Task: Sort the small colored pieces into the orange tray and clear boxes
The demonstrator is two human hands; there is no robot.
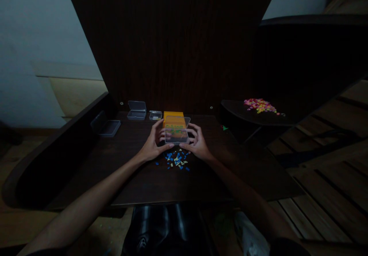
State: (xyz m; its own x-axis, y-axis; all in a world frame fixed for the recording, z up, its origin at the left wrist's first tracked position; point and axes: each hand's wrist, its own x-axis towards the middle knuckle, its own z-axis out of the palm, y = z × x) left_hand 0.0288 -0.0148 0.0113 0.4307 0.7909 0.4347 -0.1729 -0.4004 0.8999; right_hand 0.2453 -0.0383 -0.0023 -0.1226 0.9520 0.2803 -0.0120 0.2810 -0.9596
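Item 1. Clear plastic box (176, 136): stood at the middle of the dark surface (135, 179), gripped from both sides. The left hand (151, 145) was wrapped round its left wall with the thumb along the near edge. The right hand (197, 143) clasped its right wall, fingers curled. Green and yellow contents showed faintly through the wall; the dim light hid anything more.

Item 2. Scattered small pieces (176, 160), blue, white and yellow: lay loose on the surface just in front of the box, between the two wrists.

Item 3. Orange box (173, 115): sat directly behind the clear box, touching or nearly so; it blocked the way back.

Item 4. Small clear case (155, 115): lay left of the orange box, near the back panel.

Item 5. Open clear case (137, 110): lay further left, lid raised.

Item 6. Flat clear case (106, 127): lay against the raised left rim of the surface.

Item 7. Green scrap (224, 127): lay at the right edge.

Item 8. Pile of pink and yellow pieces (260, 105): sat on a side shelf (238, 114) to the right, well apart from the hands.

Room: open surface lay left and right of the hands and toward the near edge; the back was closed by a dark panel.
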